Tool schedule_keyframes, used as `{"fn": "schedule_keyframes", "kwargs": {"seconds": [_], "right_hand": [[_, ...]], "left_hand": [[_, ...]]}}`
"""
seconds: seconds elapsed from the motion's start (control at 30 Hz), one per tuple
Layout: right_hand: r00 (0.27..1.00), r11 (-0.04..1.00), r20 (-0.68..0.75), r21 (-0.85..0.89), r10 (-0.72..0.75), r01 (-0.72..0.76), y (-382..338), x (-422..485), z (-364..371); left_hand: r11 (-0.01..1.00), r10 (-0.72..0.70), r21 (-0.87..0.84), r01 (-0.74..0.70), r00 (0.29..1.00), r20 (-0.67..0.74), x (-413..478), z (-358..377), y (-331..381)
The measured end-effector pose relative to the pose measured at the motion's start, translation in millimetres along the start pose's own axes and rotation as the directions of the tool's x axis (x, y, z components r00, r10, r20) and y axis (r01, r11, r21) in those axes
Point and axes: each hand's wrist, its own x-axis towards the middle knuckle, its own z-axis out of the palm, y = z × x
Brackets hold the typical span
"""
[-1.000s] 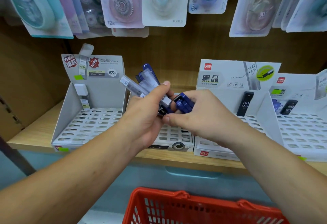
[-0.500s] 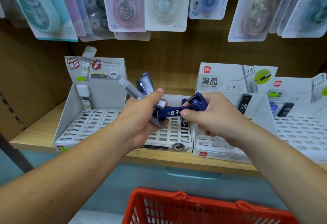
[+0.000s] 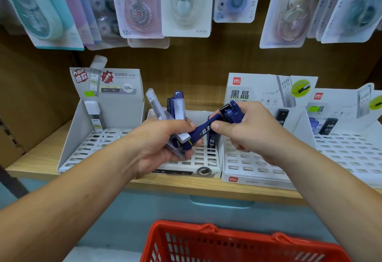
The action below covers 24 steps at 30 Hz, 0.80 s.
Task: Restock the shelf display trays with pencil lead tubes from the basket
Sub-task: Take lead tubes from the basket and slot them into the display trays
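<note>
My left hand grips a bundle of lead tubes, some clear, some dark blue, fanned upward. My right hand pinches a dark blue tube marked 0.3 that slants down into the left hand's bundle, and it holds more blue tubes in its fingers. Both hands hover over the middle white slotted tray, where one blue tube stands. The left tray holds one clear tube at the back. The red basket sits below at the bottom edge.
Two more white trays stand to the right, the nearer one with a black HB tube, the far one with blue and black tubes. Correction tape packs hang above. The wooden shelf edge runs in front.
My right hand has pulled back to the right, drawing the 0.3 tube partly out from the left hand's bundle. The camera view has tilted down slightly.
</note>
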Motion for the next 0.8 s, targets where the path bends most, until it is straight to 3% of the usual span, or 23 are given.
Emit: {"fn": "schedule_keyframes", "kwargs": {"seconds": [0.23, 0.47, 0.67, 0.73, 0.8], "right_hand": [[0.995, 0.986, -0.033, 0.136, 0.097, -0.092, 0, 3, 2], [0.971, 0.905, -0.103, 0.393, 0.218, -0.161, 3, 7, -13], [0.970, 0.855, -0.003, 0.474, 0.242, -0.212, -1, 3, 5], [0.972, 0.860, 0.026, 0.460, 0.235, -0.220, -4, 2, 8], [0.975, 0.928, 0.066, 0.299, 0.214, -0.223, -8, -1, 3]], "left_hand": [[0.999, -0.004, 0.051, 0.002, 0.999, 0.038, 1, -3, 3], [0.996, 0.019, -0.088, -0.025, 0.998, -0.065, 7, -10, 2], [0.985, 0.094, -0.128, -0.112, 0.985, -0.142, 11, 0, -1], [0.986, 0.124, -0.090, -0.141, 0.977, -0.173, 11, 2, -1], [0.984, 0.140, -0.080, -0.161, 0.967, -0.213, 10, 2, 1]]}}
